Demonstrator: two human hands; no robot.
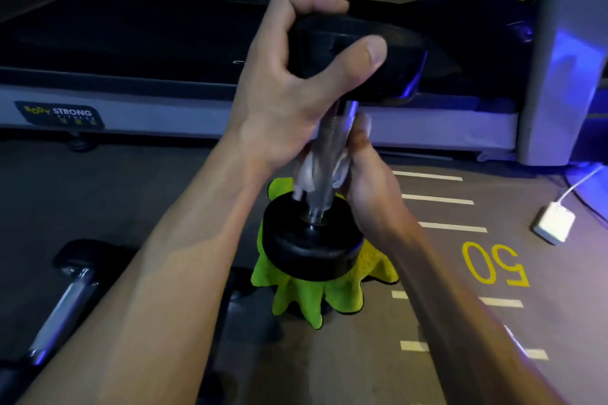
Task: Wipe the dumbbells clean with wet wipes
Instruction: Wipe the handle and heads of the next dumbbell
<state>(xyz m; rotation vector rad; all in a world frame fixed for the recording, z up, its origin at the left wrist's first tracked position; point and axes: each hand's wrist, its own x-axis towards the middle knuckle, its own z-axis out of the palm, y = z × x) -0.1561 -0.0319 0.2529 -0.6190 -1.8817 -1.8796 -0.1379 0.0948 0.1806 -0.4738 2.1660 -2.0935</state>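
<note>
Forearms fill the lower frame, both bare, converging on the dumbbell (324, 148) at centre. Dumbbell stands nearly upright, tilted slightly away from the camera, its lower black head resting on a green cloth (316, 293) spread on the floor (131, 200). Left hand (296, 76) grasps the upper head: fingers curled over the far rim, thumb pressed across the near face. Right hand (365, 184) is clenched round the metal handle with a white wipe (307, 174) trapped between fingers and bar; loose ends of the wipe hang down on the left side of the handle, reaching the lower head (motion blur softens the handle and wipe, so the exact fold cannot be told).

Second dumbbell (65, 299) lies on its side at the lower left of the floor, partly hidden behind the left forearm, well apart from the cloth.

Floor to the right carries short white lines and a yellow "50" (493, 265), read upside down from this view. White box (554, 222) with a white cable sits near the right edge of the floor.

Treadmill (164, 52) runs across the back, black belt above a grey side rail labelled "STRONG"; a grey upright (556, 59) rises at its right end, lit blue.
</note>
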